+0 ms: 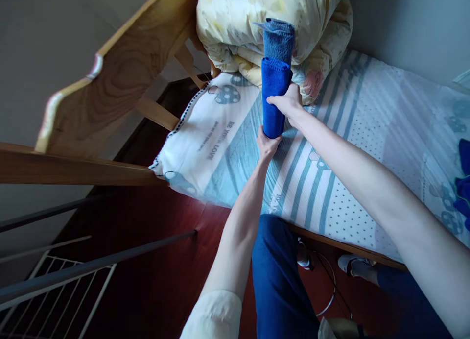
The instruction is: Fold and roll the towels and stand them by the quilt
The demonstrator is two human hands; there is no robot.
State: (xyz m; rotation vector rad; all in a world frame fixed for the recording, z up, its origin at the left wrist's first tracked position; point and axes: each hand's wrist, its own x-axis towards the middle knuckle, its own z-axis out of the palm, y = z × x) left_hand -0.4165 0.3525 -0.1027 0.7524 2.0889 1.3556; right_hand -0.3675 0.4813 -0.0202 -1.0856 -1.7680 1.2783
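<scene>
Patterned bedding in white and teal covers a bed [235, 167] in a dim room with a reddish floor [183, 226], as a person in dark blue trousers [279, 275] holds a bright blue roll [273, 99] of cloth over the sheet. The person's left grip [269, 144] is wrapped about the lower end of the bright blue roll; the right grip [290, 103] is clamped on its right side, thumb laid across the front. Directly beyond the bright blue roll, a grey-blue roll [278, 41] of fleecy cloth shows its coiled top; whether the right grip's hidden fingers also reach it is hard to tell from this angle. Behind both, farther from the person than the bright blue roll, a pale yellow quilt [242, 23] lies bunched up. Left of the bright blue roll rises a carved wooden headboard [121, 79], with a white wire rack [60, 290] well apart at the lower left. Far to the right of the bright blue roll, a dark blue cloth [463, 184] lies crumpled on the bed, partly cut off by the frame's edge.
</scene>
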